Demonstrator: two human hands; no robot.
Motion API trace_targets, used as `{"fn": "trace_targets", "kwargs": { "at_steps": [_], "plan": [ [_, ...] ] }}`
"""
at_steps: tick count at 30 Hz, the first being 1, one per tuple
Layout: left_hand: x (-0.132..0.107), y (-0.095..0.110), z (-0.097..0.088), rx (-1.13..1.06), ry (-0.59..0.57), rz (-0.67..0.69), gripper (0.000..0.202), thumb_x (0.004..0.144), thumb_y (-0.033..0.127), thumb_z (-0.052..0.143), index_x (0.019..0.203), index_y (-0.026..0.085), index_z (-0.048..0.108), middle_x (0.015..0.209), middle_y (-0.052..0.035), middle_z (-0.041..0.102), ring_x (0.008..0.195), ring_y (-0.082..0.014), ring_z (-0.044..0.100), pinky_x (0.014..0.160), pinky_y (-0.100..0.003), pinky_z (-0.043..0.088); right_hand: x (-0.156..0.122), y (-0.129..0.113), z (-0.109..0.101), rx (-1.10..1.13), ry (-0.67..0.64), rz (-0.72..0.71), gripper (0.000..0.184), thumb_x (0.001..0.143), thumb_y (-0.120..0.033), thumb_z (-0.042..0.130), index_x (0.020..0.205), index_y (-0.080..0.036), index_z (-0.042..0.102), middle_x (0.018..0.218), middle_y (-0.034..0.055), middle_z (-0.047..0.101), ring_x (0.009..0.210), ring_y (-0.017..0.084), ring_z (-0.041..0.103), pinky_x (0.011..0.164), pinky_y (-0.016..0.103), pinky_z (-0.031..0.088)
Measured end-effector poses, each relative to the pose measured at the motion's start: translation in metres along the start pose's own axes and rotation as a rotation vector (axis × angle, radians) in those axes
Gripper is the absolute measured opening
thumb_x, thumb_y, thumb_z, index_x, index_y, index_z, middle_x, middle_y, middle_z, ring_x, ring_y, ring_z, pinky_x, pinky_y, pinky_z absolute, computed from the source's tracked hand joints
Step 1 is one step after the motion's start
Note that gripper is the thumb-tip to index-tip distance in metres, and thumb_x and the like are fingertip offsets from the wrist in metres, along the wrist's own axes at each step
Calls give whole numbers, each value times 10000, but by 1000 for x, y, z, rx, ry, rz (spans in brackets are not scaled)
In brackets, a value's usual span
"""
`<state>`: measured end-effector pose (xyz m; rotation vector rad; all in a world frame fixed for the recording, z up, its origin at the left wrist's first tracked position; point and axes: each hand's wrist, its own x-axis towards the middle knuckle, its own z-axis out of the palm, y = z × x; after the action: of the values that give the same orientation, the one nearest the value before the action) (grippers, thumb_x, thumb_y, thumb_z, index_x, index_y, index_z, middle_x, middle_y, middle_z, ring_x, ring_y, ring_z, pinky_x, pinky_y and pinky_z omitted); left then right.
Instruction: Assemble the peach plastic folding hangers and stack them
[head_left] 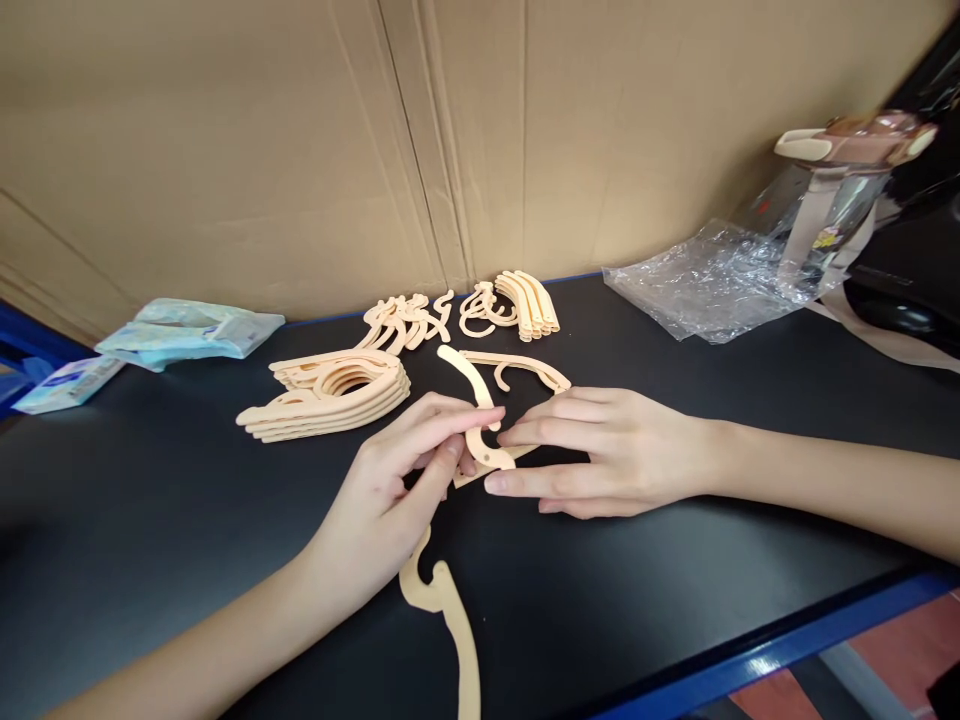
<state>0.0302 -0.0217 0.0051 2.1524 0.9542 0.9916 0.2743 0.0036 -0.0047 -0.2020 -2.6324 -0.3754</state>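
My left hand [409,465] pinches a curved cream hanger arm [466,375] between thumb and fingers, its upper end raised. Fingers of my right hand [600,450] are stretched and spread over a cream folding hanger [517,362] on the table. Their tips touch or nearly touch the lower end of the held arm. The hand covers much of that hanger, and its thumb is mostly hidden. Close to me, below the left hand, lies a loose cream hanger piece with a hook-shaped notch [461,630].
Stacked hanger frames [330,400] lie to the left on the black table [150,560]. Behind are loose hooks [401,320] and a bundle of curved arms [529,305]. Tissue packs [195,330] sit far left; clear plastic wrap [705,285] and a bottle [840,200] stand right, before cardboard [600,130].
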Motion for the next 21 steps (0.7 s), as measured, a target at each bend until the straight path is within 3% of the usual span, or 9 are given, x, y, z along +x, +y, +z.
{"fn": "trace_targets", "kwargs": {
  "at_steps": [4,9,14,18,21],
  "plan": [
    [-2,-1,1,142,-11,93,410,965,84,449,1295,266,610,1035,-24,626,720,-78,591,629,-184,511,0,1,1,44,-8,54,322,979,-315,535,1253,-165,612,1107,88,672,1019,194,609,886,339,501],
    [-12,-3,5,352,-54,153,444,977,111,445,1383,284,492,1176,-26,595,669,-56,561,606,-173,486,-1,5,2,121,78,177,188,977,-210,528,938,-140,697,952,86,680,856,167,572,774,295,473],
    [-13,0,5,677,68,234,366,945,145,520,1297,248,536,1061,-30,537,800,-111,586,610,-195,479,-2,5,3,184,104,194,228,1005,-195,472,948,-130,683,913,90,667,807,150,541,730,277,462],
    [-12,6,3,850,212,401,343,906,165,611,1243,196,560,1066,-80,560,1002,-222,569,842,-337,478,-1,0,4,372,128,268,185,992,-194,510,973,-131,682,919,85,682,843,146,591,780,284,497],
    [-12,9,4,916,105,554,317,932,259,618,1233,173,571,1102,-78,660,1090,-253,580,1000,-417,385,3,-6,3,601,150,380,106,947,-178,592,948,-147,693,892,55,696,841,126,620,810,261,510]
  ]
}}
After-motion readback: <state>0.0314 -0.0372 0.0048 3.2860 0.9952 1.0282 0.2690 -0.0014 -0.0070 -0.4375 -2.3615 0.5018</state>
